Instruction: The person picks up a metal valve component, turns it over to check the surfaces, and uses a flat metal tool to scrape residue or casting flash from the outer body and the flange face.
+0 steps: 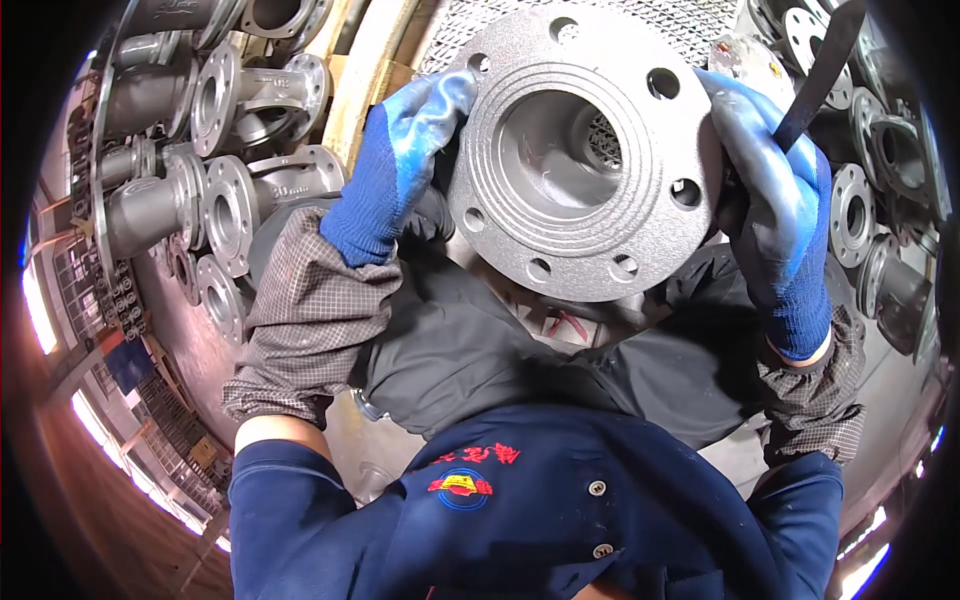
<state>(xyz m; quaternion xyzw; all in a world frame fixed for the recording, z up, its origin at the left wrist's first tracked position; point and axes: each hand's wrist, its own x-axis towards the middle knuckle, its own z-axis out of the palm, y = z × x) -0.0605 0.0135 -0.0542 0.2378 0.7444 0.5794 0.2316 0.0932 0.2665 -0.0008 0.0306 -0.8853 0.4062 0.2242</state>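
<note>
A grey cast-metal flanged pipe fitting [580, 250] is between my hands, its round face with bolt holes and a ringed bore turned up toward me. My left hand [400, 150], in a blue coated glove, is closed on the flange's left rim. On the opposite rim, my right hand [765, 180], gloved alike, presses with its fingers. A flat dark metal bar [825, 70] sticks up out of that same right hand; its lower end is hidden in the grip. The fitting's underside is hidden.
Grey flanged castings [215, 100] are stacked at the left, with more castings [855, 210] at the right. Behind the fitting lies a metal mesh surface [620, 20], beside wooden beams [370, 70]. A block with a red mark [565, 328] sits below the fitting, between my knees.
</note>
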